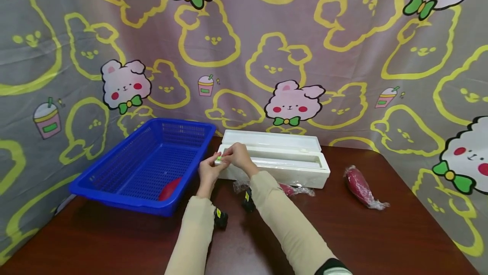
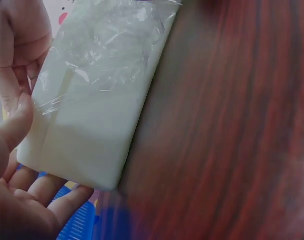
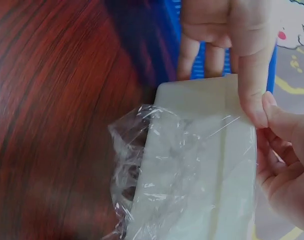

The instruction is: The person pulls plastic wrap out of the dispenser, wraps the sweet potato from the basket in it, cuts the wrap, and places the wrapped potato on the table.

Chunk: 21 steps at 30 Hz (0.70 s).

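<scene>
A long white cling film dispenser (image 1: pixel 272 173) stands on the table with its lid raised and a pale roll (image 1: pixel 284 162) inside. My left hand (image 1: pixel 209 173) holds its left end, thumb at the top edge and fingers round the end. At that same corner my right hand (image 1: pixel 237 156) pinches at the top edge, where cling film (image 3: pixel 177 150) hangs over the front wall; the fingers partly hide what they grip. A small green piece (image 1: pixel 219 158) shows by the fingertips. In the left wrist view, the film (image 2: pixel 116 45) looks crumpled against the white wall.
A blue plastic basket (image 1: pixel 126 201) stands left of the dispenser, a red item (image 1: pixel 169 189) inside. To the right lies a reddish, elongated film-wrapped item (image 1: pixel 360 186). Another wrapped one (image 1: pixel 287 189) lies before the dispenser, partly behind the right sleeve. A patterned cloth (image 1: pixel 244 46) hangs behind the table.
</scene>
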{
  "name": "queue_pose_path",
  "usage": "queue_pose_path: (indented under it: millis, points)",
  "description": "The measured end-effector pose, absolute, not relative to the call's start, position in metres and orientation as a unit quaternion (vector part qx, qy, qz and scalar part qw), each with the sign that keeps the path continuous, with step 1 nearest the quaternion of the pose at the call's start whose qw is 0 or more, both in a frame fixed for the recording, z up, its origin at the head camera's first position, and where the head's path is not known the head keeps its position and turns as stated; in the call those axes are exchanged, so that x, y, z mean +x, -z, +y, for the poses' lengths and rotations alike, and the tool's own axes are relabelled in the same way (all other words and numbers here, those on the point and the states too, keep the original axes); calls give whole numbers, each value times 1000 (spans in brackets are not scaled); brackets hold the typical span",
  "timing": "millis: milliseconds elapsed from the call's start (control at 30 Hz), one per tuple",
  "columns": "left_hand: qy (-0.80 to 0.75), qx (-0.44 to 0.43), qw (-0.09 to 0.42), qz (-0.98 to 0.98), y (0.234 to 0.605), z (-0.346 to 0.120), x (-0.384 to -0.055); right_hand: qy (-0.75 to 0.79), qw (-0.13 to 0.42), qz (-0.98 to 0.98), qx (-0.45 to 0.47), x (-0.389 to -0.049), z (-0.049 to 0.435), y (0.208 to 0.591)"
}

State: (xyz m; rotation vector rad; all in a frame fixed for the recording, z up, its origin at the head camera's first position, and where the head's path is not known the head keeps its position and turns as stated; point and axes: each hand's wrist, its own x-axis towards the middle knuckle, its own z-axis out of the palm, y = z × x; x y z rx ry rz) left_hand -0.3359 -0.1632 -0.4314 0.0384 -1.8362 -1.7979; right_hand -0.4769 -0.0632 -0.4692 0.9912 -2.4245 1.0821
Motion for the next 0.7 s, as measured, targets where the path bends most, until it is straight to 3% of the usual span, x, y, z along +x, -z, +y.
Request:
queue_pose_path:
  millis: [167, 200, 300, 400, 500, 600, 700]
  points:
    - [663, -13, 294, -688, 449, -168, -348, -328, 165, -855, 365, -449, -58, 441]
    - [657, -1, 282, -699, 438, -164, -338, -327, 158, -859, 362, -432, -54, 426]
    - [633, 22, 265, -727, 416, -158, -318, -352, 128, -842, 389, -429, -51, 424]
    - [606, 31, 267, -749, 406, -157, -310, -362, 114, -829, 410, -436, -51, 436]
    - [575, 27, 276, -770, 404, -158, -309, -353, 161, -807, 444, -483, -56, 482]
    - [540, 14, 285, -792, 402, -159, -311, -346, 179, -807, 444, -466, -52, 468]
    - [507, -6, 288, -812, 399, -160, -311, -360, 173, -810, 430, -409, -43, 418]
